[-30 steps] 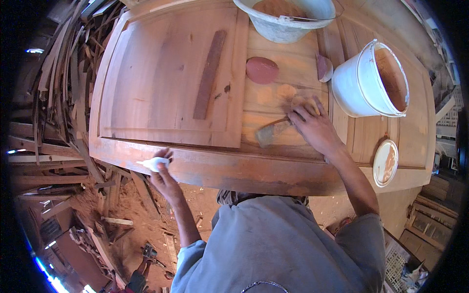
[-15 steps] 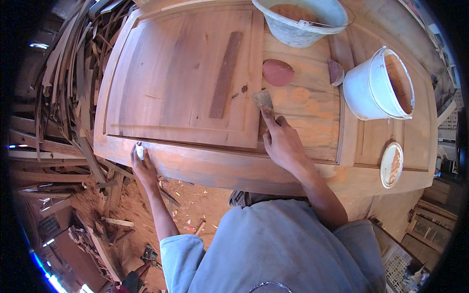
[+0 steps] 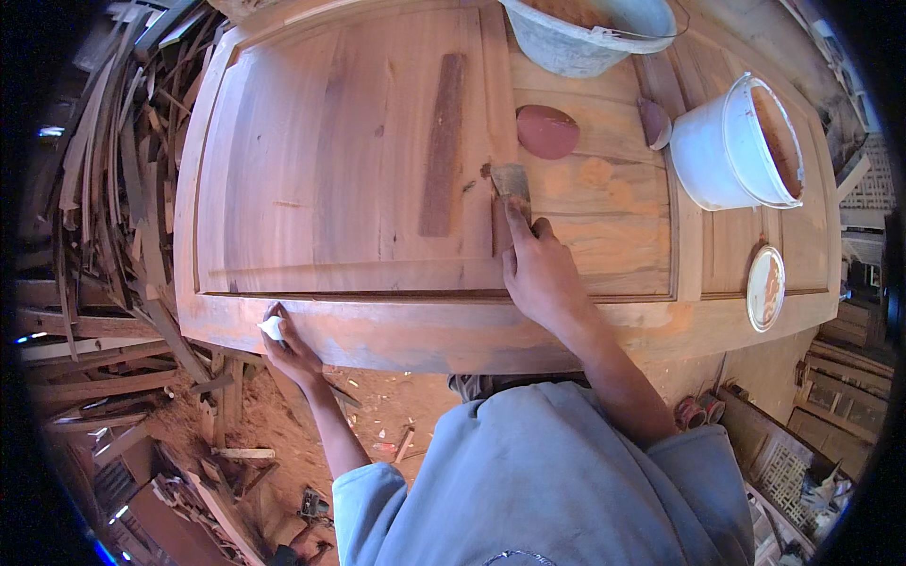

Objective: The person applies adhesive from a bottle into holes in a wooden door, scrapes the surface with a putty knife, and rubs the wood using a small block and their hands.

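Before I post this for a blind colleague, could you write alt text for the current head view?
A right hand holds a scraper at a panelled wooden door, while the left hand, at its near edge, holds a small white thing. A grey tub and white bucket sit on the door.

From the right hand (image 3: 545, 274), there's room across the wooden panel (image 3: 302, 189) between nine and ten; a flat strip (image 3: 444, 141) lies toward eleven, basin (image 3: 571, 52) twelve, bucket (image 3: 713, 146) two.
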`<state>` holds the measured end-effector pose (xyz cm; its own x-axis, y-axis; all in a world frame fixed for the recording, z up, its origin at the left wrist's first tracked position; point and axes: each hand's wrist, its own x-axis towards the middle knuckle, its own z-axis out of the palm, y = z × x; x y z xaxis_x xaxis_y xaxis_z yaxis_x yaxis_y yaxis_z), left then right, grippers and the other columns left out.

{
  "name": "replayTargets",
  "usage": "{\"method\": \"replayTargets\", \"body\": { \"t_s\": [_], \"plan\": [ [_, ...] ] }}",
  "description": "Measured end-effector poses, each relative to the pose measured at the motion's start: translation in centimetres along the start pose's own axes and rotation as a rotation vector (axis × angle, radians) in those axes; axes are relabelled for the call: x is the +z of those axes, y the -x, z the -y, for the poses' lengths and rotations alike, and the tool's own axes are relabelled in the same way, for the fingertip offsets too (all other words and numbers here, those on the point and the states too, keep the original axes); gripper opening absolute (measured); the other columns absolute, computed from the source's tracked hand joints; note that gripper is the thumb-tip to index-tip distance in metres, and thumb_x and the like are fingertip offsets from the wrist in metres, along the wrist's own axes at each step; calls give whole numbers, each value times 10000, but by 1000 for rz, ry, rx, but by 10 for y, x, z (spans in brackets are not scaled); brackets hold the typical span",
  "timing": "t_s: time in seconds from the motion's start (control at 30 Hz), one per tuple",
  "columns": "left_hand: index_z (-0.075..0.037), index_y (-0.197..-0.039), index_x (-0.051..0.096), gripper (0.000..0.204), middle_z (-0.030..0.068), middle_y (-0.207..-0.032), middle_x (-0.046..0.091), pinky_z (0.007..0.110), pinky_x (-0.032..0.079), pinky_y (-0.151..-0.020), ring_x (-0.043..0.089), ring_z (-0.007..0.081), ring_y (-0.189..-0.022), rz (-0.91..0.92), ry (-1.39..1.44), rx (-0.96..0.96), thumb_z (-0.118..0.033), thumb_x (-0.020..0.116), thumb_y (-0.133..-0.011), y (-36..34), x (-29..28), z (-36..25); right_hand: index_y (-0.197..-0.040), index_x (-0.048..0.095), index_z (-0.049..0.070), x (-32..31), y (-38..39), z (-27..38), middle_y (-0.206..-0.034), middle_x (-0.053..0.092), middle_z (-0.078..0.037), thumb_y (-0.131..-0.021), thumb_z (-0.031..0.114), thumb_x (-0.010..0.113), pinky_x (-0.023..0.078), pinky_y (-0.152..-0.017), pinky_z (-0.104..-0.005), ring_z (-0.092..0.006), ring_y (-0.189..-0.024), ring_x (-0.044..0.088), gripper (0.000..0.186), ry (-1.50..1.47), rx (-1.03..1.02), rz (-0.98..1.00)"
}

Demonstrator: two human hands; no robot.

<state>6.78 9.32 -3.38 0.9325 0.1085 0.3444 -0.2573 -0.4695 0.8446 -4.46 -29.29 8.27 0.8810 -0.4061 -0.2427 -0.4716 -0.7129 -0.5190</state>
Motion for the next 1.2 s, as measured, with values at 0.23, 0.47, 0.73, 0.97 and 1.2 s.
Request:
{"method": "replayTargets", "body": {
  "t_s": [0.23,0.47,0.73,0.97,1.2],
  "plan": [
    [128,-1238,524,394,194,-1223,595,402,450,-1074,576,261,-1168,16,59,-23,-222,466,-1065,0,4,-18,-1472,366,-14,6,3,6,-985,565,-316,-899,58,565,547,-706,-529,-484,-768,642,611,-53,47,-36],
    [138,-1230,525,387,208,-1223,596,403,448,-1074,578,268,-1168,15,40,-7,-207,455,-1067,-1,3,-13,-1445,420,-6,7,-16,7,-929,590,-301,-890,59,576,548,-699,-523,-473,-769,648,580,-41,28,-104],
    [147,-1249,515,400,217,-1228,597,404,448,-1074,575,274,-1187,28,54,-2,-205,456,-1068,-2,3,-17,-1444,445,55,-4,-20,3,-943,597,-294,-901,60,554,546,-737,-523,-476,-826,647,554,1,34,-68],
    [140,-1244,534,428,215,-1226,612,375,445,-1053,592,269,-1179,21,26,5,-243,474,-1065,-4,4,-10,-1417,456,33,-25,-38,-52,-1135,620,-288,-912,71,530,512,-886,-463,-408,-1040,641,512,-191,-73,-202],
    [124,-1229,550,417,202,-1206,629,371,456,-1027,605,272,-1163,41,-139,-51,-252,474,-1065,-4,2,-22,-1403,478,55,-89,37,-92,-1239,622,-251,-886,-1,540,499,-939,-442,-417,-1129,619,523,103,243,-83]
  ]
}}
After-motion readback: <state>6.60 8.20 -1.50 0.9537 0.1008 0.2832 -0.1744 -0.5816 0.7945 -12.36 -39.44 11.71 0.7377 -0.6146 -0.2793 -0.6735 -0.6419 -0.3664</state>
